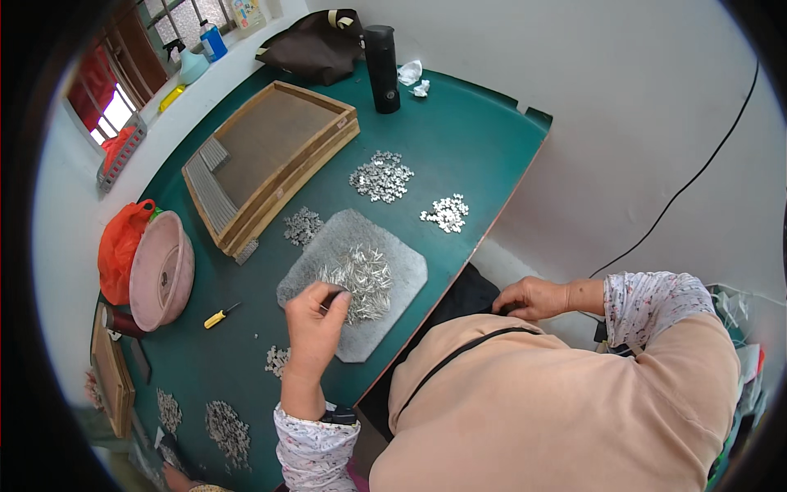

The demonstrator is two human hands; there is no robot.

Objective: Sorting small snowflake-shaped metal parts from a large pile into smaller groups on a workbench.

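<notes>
Green covers the whole surface (459, 139), which fills the middle of the view and runs out to a cut corner at 1 o'clock. Largest on it is a shallow wooden tray (270, 156) with a mesh floor, lying at 11 o'clock from the centre. At 9 o'clock a pink bowl (164, 269) leans on its side against an orange plastic bag (119, 246). A grey felt mat (385, 279) lies at the centre and carries a loose heap of thin silver pins (362, 279). A black flask (381, 66) stands upright at 12 o'clock. Two scatters of small silver metal parts (382, 175) lie just beyond the mat, toward 12 and 1 o'clock. A yellow-handled screwdriver (218, 316) lies at 8 o'clock. The left hand (316, 324) rests at the near edge of the heap, its grip pinched narrow on what looks like a few pins. The right hand (533, 297) is off the surface at 3 o'clock, fingers curled at the dark apron's edge; whether it holds anything I cannot tell.
</notes>
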